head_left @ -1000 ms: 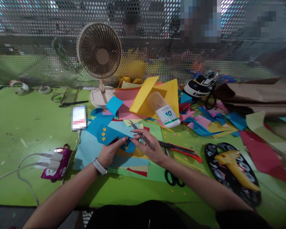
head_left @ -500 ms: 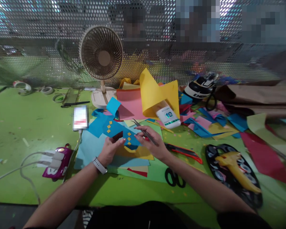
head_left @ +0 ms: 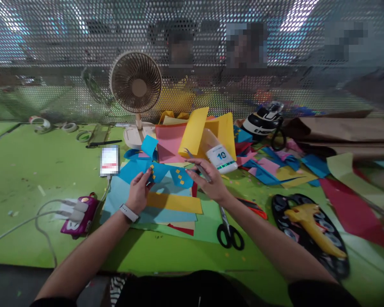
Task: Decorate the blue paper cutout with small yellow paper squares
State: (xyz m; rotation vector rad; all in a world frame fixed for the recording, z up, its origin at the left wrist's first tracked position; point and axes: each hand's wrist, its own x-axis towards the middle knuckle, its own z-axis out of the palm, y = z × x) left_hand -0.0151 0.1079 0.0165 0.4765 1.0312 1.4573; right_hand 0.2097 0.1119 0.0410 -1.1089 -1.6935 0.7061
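Observation:
A piece of blue paper with small yellow diamonds stuck on it is stretched between my two hands, above the stacked sheets. My left hand pinches its left part between thumb and fingers. At the right end of the paper is my right hand, its fingertips on the edge. That same hand is closed around metal tweezers, whose tips point up and to the left. Under the paper lie a yellow strip and light blue sheets.
Scissors and a red utility knife lie near my right forearm. Farther right is a yellow glue gun on a black palette. A fan, a white bottle and paper scraps stand behind; a phone and purple power bank are left.
The blue paper has been lifted and turned more level, its yellow diamonds now farther apart. My left hand has shifted up onto the paper. The yellow sheet behind has folded over differently.

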